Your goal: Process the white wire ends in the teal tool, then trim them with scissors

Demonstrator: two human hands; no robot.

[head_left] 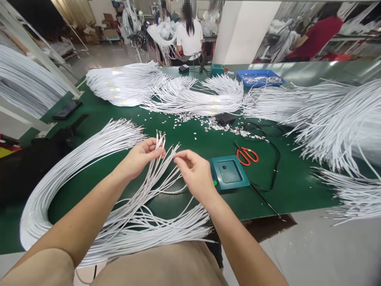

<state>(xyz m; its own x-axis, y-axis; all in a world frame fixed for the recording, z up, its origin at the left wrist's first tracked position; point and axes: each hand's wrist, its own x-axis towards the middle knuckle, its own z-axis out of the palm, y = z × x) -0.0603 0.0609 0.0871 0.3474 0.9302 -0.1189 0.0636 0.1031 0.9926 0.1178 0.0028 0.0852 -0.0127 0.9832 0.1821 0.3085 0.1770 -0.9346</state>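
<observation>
Several white cables (151, 169) are gripped near their ends by my left hand (149, 153), with stripped tips standing up above its fingers. To the right, my right hand (193, 169) has thumb and fingers pinched together at the tip of a cable beside that group. The fingers hide exactly how much it holds. Both hands are above a large curved bundle of white cables (38, 206), which loops round the left side and comes back along the table's front edge. Right of my right hand lies a teal square device (229, 172) with a green button.
Orange-handled scissors (247, 155) lie beyond the device, near a black cord (278, 159). Small metal pieces (205, 122) are scattered across the green table (184, 139). More cable bundles (125, 83) line the back, with a blue tray (260, 78). People work behind.
</observation>
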